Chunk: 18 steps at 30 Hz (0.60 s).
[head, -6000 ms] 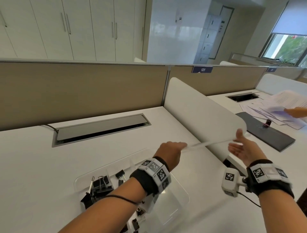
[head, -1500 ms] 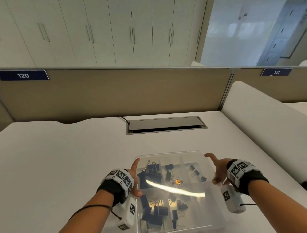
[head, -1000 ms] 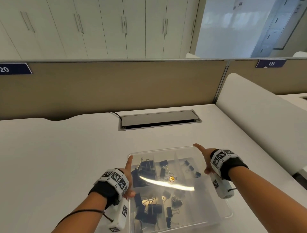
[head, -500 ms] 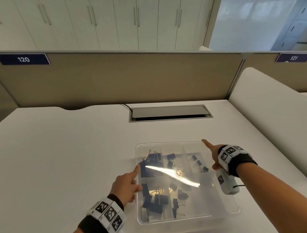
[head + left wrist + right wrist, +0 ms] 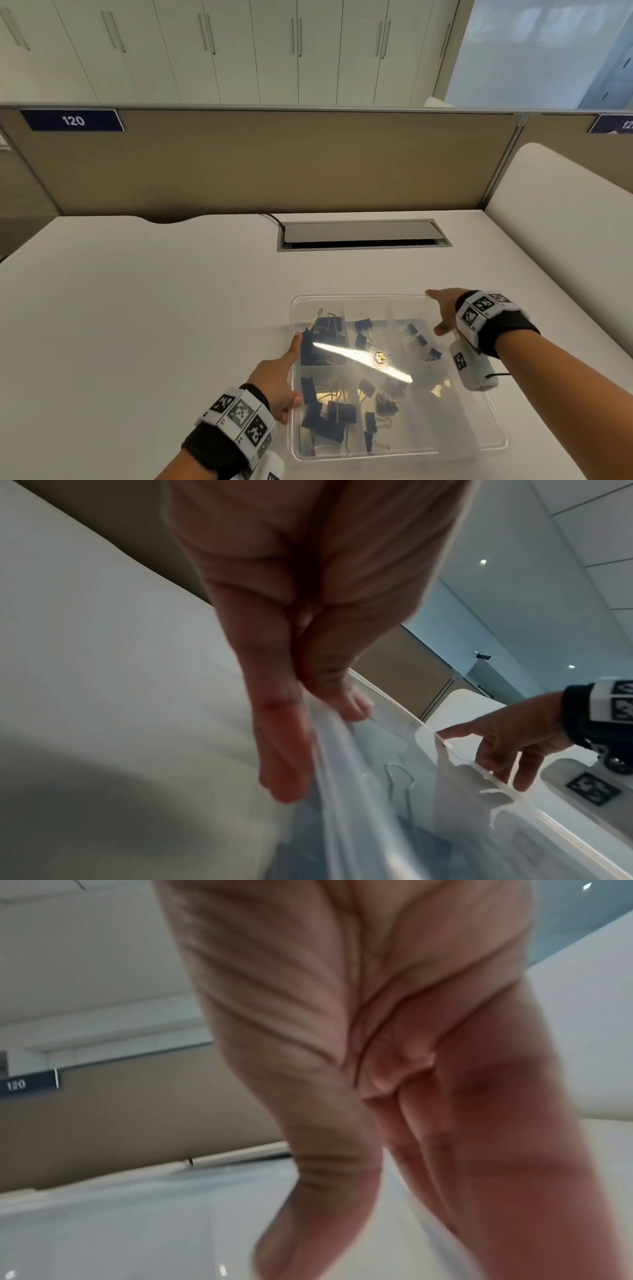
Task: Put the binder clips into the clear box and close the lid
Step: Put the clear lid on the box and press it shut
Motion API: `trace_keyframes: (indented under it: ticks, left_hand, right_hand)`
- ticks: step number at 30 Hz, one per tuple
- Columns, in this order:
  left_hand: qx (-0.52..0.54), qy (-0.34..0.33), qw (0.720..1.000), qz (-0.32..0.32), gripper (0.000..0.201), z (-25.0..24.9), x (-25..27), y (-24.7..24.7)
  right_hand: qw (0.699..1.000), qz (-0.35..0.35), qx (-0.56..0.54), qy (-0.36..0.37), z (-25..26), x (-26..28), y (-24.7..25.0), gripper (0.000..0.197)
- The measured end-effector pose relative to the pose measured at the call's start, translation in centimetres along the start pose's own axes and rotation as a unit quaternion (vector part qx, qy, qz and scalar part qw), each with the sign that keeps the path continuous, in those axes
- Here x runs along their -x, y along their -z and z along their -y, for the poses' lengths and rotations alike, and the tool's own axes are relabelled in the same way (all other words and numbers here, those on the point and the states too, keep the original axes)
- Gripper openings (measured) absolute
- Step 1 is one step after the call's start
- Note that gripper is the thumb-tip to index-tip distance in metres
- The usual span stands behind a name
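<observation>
The clear box (image 5: 479, 442) sits on the white desk with its clear lid (image 5: 428, 404) lying on top. Several dark binder clips (image 5: 335, 414) show through the lid in the box's compartments. My left hand (image 5: 292, 370) lies along the box's left edge, index finger straight and thumb on the rim. In the left wrist view the left hand (image 5: 320, 750) has straight fingers against the box wall (image 5: 342, 804). My right hand (image 5: 436, 311) touches the far right corner with spread fingers. The right wrist view is filled by the right hand's fingers (image 5: 325, 1177), blurred.
The white desk (image 5: 137, 342) spreads to the left of the box. A grey cable hatch (image 5: 363, 234) lies behind it, in front of the tan partition (image 5: 274, 161). A white curved divider (image 5: 565, 212) stands to the right.
Six seconds ago both hands held the lid in the air to the right; now it lies on the box. In the last second my left hand slid back along the left edge.
</observation>
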State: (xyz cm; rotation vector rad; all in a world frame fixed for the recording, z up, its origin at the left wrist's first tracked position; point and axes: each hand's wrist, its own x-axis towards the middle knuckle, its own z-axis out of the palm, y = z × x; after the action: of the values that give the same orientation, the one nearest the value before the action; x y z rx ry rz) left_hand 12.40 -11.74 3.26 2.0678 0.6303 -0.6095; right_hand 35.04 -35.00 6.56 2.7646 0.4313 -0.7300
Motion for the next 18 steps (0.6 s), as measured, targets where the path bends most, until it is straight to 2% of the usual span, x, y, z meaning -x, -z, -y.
trace_keyframes:
  ticks: [2, 5, 12, 15, 18]
  left_hand:
    - [-0.004, 0.004, 1.0, -0.004, 0.107, -0.2, 0.0, 0.1]
    - [-0.001, 0.016, 1.0, 0.009, 0.111, -0.5, -0.2, 0.3]
    - [-0.033, 0.06, 0.997, 0.039, 0.126, -1.6, -1.5, 1.4]
    - [-0.115, 0.062, 0.991, 0.038, 0.131, -2.0, -2.1, 2.2]
    - [-0.236, 0.037, 0.971, 0.021, 0.133, -2.5, -2.5, 2.7]
  right_hand:
    - [1.0, -0.018, -0.008, -0.008, 0.2, -0.6, 0.3, 0.082]
    - [0.999, -0.04, 0.002, -0.02, 0.5, -0.7, 0.1, 0.074]
    - [0.999, -0.039, -0.014, -0.031, 0.3, -0.5, 0.1, 0.072]
    - [0.999, -0.029, -0.019, -0.032, 0.5, -0.4, 0.3, 0.069]
    - [0.999, -0.025, -0.034, -0.028, 0.3, -0.7, 0.4, 0.072]
